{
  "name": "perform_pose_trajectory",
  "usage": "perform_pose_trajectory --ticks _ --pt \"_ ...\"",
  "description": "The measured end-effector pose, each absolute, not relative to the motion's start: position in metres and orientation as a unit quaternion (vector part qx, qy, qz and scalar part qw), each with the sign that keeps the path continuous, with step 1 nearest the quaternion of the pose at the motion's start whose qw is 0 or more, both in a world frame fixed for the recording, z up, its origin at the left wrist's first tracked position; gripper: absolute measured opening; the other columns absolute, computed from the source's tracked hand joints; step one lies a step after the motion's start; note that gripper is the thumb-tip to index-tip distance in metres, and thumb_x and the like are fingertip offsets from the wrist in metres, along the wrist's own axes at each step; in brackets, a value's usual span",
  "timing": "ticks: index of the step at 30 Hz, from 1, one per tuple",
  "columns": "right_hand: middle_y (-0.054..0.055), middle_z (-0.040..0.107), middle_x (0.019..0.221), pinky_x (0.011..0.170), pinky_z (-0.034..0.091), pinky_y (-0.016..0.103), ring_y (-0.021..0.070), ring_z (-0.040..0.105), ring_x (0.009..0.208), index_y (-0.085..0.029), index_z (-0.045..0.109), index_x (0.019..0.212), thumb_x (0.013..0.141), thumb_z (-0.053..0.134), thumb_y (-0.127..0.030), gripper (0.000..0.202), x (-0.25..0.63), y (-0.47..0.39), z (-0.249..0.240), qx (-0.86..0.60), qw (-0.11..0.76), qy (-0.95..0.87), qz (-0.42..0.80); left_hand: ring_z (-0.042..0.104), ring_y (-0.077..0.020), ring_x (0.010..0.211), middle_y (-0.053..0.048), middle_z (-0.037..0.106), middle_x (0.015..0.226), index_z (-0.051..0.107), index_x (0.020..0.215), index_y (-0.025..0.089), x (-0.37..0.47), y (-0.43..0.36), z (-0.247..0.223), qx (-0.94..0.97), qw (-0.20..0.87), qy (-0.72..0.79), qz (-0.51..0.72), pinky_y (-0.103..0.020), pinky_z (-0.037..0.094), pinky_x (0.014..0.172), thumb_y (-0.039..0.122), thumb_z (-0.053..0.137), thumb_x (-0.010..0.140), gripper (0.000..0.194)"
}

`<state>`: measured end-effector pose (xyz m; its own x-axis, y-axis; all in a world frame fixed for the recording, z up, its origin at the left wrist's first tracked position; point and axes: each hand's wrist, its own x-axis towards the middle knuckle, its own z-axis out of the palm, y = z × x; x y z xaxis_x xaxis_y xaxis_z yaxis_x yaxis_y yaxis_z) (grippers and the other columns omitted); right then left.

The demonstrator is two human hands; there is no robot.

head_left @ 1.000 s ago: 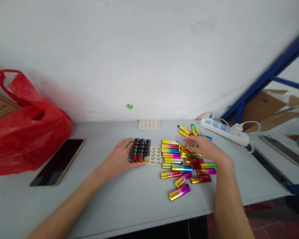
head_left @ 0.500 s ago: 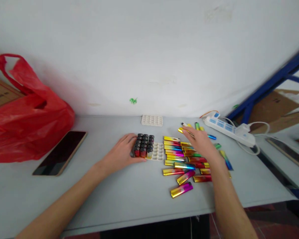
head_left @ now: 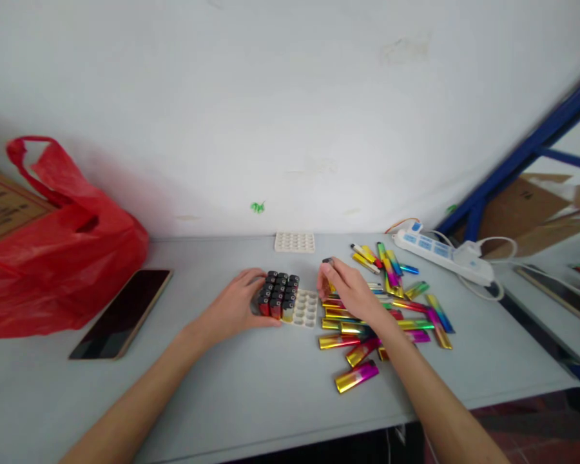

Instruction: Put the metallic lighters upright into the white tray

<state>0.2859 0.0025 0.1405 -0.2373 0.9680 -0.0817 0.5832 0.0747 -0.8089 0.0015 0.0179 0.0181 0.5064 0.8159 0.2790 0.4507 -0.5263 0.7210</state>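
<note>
"Since half a second earlier, the right hand (head_left: 350, 290) had come leftward from the far lighters (head_left: 394, 263) to the right edge of the near tray (head_left: 306, 310). What else stood around that tray?"

"Biggest first: the white wall (head_left: 270, 129) rose behind it, and the grey table (head_left: 261, 380) spread beneath it. Well to its left sagged a red bag (head_left: 82, 258). Far to its right, toward the wall, lay a power strip (head_left: 444, 254). A phone (head_left: 123, 316) lay flat between bag and tray, out of both hands' way, I supposed."

"And the hands?"

"The left hand (head_left: 236, 299) was closed round the left side of the standing lighters (head_left: 278, 296), thumb on the near side. I took it for a brace, since such narrow things packed in shallow cups could have leaned. They filled the left part of the tray; bare cups showed on the right."

"Anything behind?"

"A spare tray (head_left: 294, 242), beyond the first, by the wall."

"What of the right grip?"

"Pinched on one held lighter (head_left: 327, 261), dark top upward like the standing ones; its body was mostly hidden by the fingers. The loose lighters (head_left: 355, 328) lay sideways just right of the tray, handy, presumably, for that hand."
</note>
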Motion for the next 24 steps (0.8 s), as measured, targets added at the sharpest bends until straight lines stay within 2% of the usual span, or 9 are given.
perform_pose_trajectory --ticks 2,3,6,9,12,15,19,24 --pt "-0.004 0.057 0.07 0.062 0.045 0.03 0.0166 0.053 0.058 -0.025 0.059 0.101 0.109 0.044 -0.078 0.056 0.282 0.001 0.134 -0.562 0.27 -0.633 0.459 0.068 -0.0402 0.135 -0.018 0.073 0.141 0.076 0.124 0.019 0.002 0.018 0.019 0.819 0.293 0.388 0.305 -0.055 0.056 0.122 0.067 0.099 0.07 0.076" --pt "-0.007 0.05 0.066 0.056 0.04 0.029 0.0154 0.046 0.053 -0.026 0.058 0.1 0.106 0.045 -0.081 0.057 0.28 0.001 0.131 -0.571 0.279 -0.614 0.468 0.068 -0.0404 0.135 -0.018 0.073 0.142 0.076 0.124 0.018 0.002 0.018 0.02 0.82 0.292 0.389 0.302 -0.056 0.056 0.121 0.067 0.099 0.07 0.076" --pt "-0.007 0.037 0.062 0.053 0.029 0.029 0.0132 0.034 0.055 -0.025 0.049 0.077 0.102 0.05 -0.083 0.062 0.274 0.0 0.124 -0.621 0.298 -0.61 0.392 0.067 -0.0406 0.137 -0.019 0.071 0.144 0.075 0.126 0.019 0.002 0.018 0.02 0.821 0.292 0.39 0.297 -0.057 0.055 0.122 0.067 0.099 0.071 0.077" --pt "-0.006 0.035 0.058 0.058 0.026 0.03 0.0125 0.033 0.058 -0.025 0.038 0.063 0.102 0.053 -0.072 0.062 0.269 -0.003 0.125 -0.647 0.288 -0.648 0.282 0.068 -0.0404 0.135 -0.019 0.072 0.142 0.076 0.124 0.019 0.002 0.019 0.02 0.822 0.289 0.386 0.302 -0.057 0.056 0.121 0.071 0.097 0.072 0.077" --pt "-0.006 0.036 0.055 0.059 0.025 0.031 0.012 0.032 0.056 -0.025 0.04 0.063 0.099 0.053 -0.056 0.05 0.266 -0.005 0.131 -0.635 0.253 -0.689 0.242 0.068 -0.0406 0.134 -0.019 0.072 0.141 0.076 0.123 0.019 0.001 0.019 0.019 0.824 0.288 0.382 0.303 -0.058 0.056 0.12 0.072 0.096 0.072 0.076" --pt "-0.006 0.041 0.055 0.06 0.027 0.03 0.0126 0.036 0.055 -0.025 0.042 0.065 0.096 0.051 -0.048 0.039 0.264 -0.006 0.133 -0.634 0.229 -0.698 0.241 0.068 -0.0413 0.134 -0.02 0.072 0.141 0.075 0.126 0.019 0.0 0.019 0.018 0.824 0.286 0.385 0.301 -0.059 0.056 0.12 0.074 0.094 0.073 0.078" --pt "-0.006 0.04 0.055 0.059 0.027 0.03 0.0129 0.036 0.055 -0.026 0.04 0.067 0.1 0.052 -0.049 0.042 0.263 -0.005 0.131 -0.637 0.226 -0.703 0.221 0.067 -0.0412 0.136 -0.019 0.071 0.143 0.073 0.127 0.018 0.0 0.018 0.018 0.829 0.281 0.379 0.299 -0.059 0.055 0.122 0.075 0.091 0.078 0.077" --pt "-0.007 0.036 0.054 0.059 0.026 0.03 0.0128 0.031 0.056 -0.026 0.037 0.064 0.103 0.053 -0.055 0.05 0.264 -0.005 0.13 -0.636 0.235 -0.707 0.201 0.068 -0.0412 0.134 -0.019 0.072 0.14 0.075 0.126 0.018 0.002 0.018 0.021 0.827 0.286 0.374 0.307 -0.058 0.056 0.121 0.076 0.092 0.075 0.079"
